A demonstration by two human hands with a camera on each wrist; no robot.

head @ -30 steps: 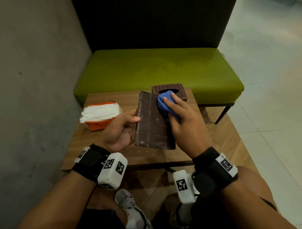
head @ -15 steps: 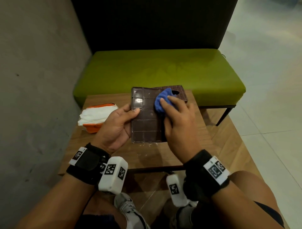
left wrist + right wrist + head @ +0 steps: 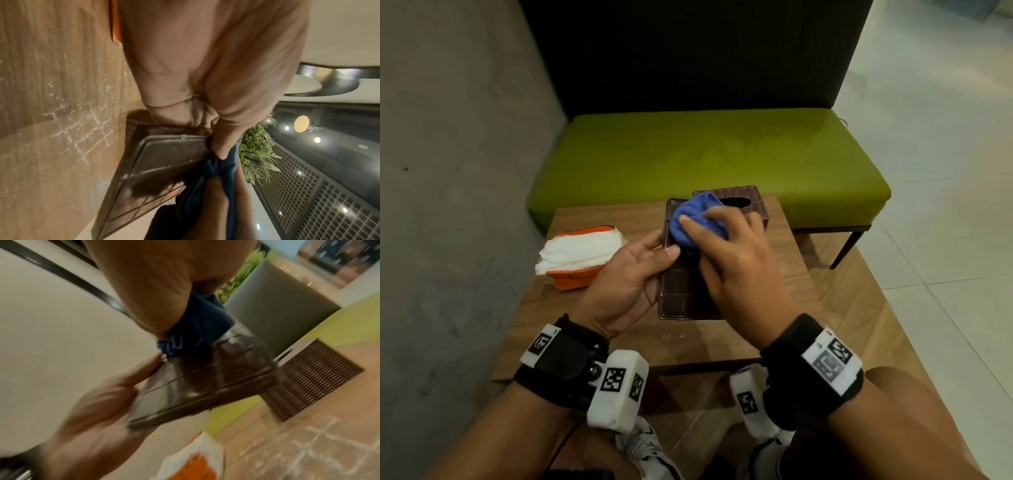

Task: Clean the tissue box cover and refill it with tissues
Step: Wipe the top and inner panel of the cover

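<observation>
My left hand (image 3: 664,251) grips the left edge of a flat dark brown ribbed panel (image 3: 681,294), thumb on top, and holds it lifted and tilted above the wooden table (image 3: 756,329). My right hand (image 3: 722,240) presses a bunched blue cloth (image 3: 695,219) onto the panel's far end. The left wrist view shows the panel (image 3: 164,155) with the cloth (image 3: 218,172) against it. The woven brown tissue box cover (image 3: 739,202) stands just behind, oval slot up. An orange pack of white tissues (image 3: 582,253) lies on the table's left side.
Whitish dust marks (image 3: 82,129) streak the tabletop near the front. A green bench seat (image 3: 705,154) with a dark backrest stands beyond the table. A grey wall (image 3: 448,205) runs close along the left, and tiled floor (image 3: 945,171) lies to the right.
The right hand has slid the blue cloth leftward across the panel's far end. The left hand has turned the panel squarer to me.
</observation>
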